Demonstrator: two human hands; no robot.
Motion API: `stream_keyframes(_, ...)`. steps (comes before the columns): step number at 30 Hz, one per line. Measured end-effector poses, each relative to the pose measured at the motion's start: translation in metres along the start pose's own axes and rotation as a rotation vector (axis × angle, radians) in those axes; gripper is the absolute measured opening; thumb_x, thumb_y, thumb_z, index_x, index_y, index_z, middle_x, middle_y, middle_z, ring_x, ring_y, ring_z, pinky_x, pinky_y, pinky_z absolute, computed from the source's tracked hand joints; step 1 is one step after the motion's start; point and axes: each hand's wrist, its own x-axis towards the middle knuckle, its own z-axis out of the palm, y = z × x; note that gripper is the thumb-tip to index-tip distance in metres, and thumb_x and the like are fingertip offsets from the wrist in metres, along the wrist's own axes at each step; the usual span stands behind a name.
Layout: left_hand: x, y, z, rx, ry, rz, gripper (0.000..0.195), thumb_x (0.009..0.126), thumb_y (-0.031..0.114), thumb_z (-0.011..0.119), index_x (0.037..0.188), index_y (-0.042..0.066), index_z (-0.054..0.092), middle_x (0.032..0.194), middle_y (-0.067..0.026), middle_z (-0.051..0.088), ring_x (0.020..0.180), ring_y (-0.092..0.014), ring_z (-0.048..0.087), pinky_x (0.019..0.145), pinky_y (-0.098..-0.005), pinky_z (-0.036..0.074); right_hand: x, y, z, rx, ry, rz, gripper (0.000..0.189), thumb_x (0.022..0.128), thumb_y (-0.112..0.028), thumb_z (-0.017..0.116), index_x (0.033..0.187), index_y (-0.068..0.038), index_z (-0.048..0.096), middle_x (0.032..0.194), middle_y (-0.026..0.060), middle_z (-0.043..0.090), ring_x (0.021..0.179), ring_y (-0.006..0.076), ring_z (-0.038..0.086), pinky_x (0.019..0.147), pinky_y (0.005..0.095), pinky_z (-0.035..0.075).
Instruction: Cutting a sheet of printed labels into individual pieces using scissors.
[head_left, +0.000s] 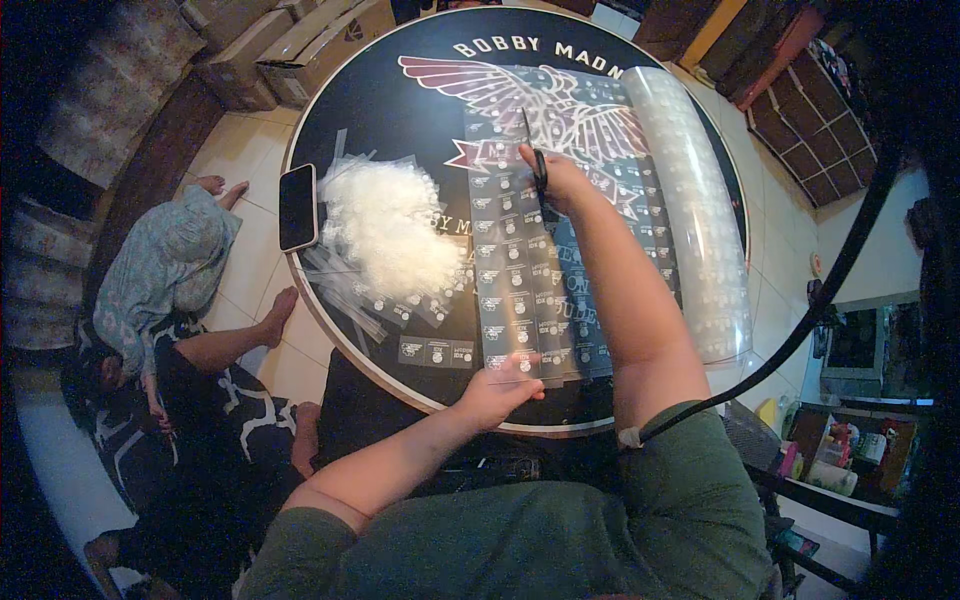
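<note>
My right hand (559, 176) is closed on the handles of a pair of scissors (538, 169), whose blades point away from me over a printed clear plastic sheet (514, 247). The near end of that sheet is pinched in my left hand (499, 394), close to the table's front edge. From the sheet's right side rises a thick roll of the same clear film (694, 217). A heap of cut clear plastic pieces (394, 225) lies left of the sheet, with a short printed strip (435, 352) nearer to me.
The round black table (360, 90) carries a winged print. A smartphone (298, 208) lies on its left rim. People sit on the floor at the left, one in a patterned garment (157, 247). Cardboard boxes (307, 60) stand behind. A dark cable (787, 330) crosses the right side.
</note>
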Motion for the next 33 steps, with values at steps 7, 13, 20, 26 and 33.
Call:
stream_keyframes(7,-0.002,0.004,0.0,0.006,-0.01,0.014,0.031,0.084,0.01,0.056,0.112,-0.002,0.048,0.096,-0.0083,0.059,0.082,-0.013,0.058,0.081,-0.0251,0.043,-0.018,-0.02,0.003,-0.057,-0.001,0.047,0.058,0.072,-0.054,0.062,0.083,0.002,0.059,0.07,0.0088,0.056,0.062,0.0175,0.05,0.057,0.0325,0.041)
stream_keyframes(13,-0.002,0.006,0.0,-0.009,-0.035,-0.047,0.039,0.085,0.011,0.055,0.12,0.002,0.041,0.082,-0.0048,0.062,0.083,-0.011,0.057,0.08,-0.0245,0.043,-0.009,-0.023,0.002,-0.159,0.046,0.099,0.063,0.072,-0.057,0.059,0.086,0.005,0.059,0.071,0.011,0.057,0.062,0.0214,0.052,0.057,0.0342,0.042)
stream_keyframes(20,-0.001,-0.004,-0.003,0.059,-0.026,-0.005,0.035,0.084,0.011,0.055,0.116,0.001,0.046,0.098,-0.0084,0.059,0.084,-0.012,0.057,0.082,-0.0256,0.042,0.01,-0.015,0.004,-0.077,0.066,0.061,0.055,0.069,-0.053,0.065,0.082,-0.001,0.057,0.058,0.0041,0.052,0.045,0.0131,0.048,0.041,0.0263,0.036)
stream_keyframes(26,0.0,-0.011,-0.005,0.031,-0.039,0.058,0.03,0.084,0.011,0.055,0.111,-0.002,0.05,0.11,-0.0091,0.054,0.086,-0.01,0.056,0.082,-0.0242,0.041,0.014,-0.02,0.008,-0.122,0.087,0.038,0.051,0.068,-0.054,0.065,0.076,-0.005,0.055,0.055,0.0032,0.05,0.044,0.013,0.047,0.04,0.0262,0.033)
stream_keyframes(33,-0.002,0.01,0.001,0.065,-0.054,0.0,0.033,0.085,0.012,0.054,0.114,-0.001,0.047,0.1,-0.0072,0.058,0.085,-0.009,0.056,0.082,-0.0231,0.042,0.034,-0.013,-0.002,-0.189,0.099,0.034,0.051,0.07,-0.056,0.062,0.07,-0.006,0.054,0.054,0.0028,0.048,0.042,0.0137,0.041,0.041,0.0278,0.03)
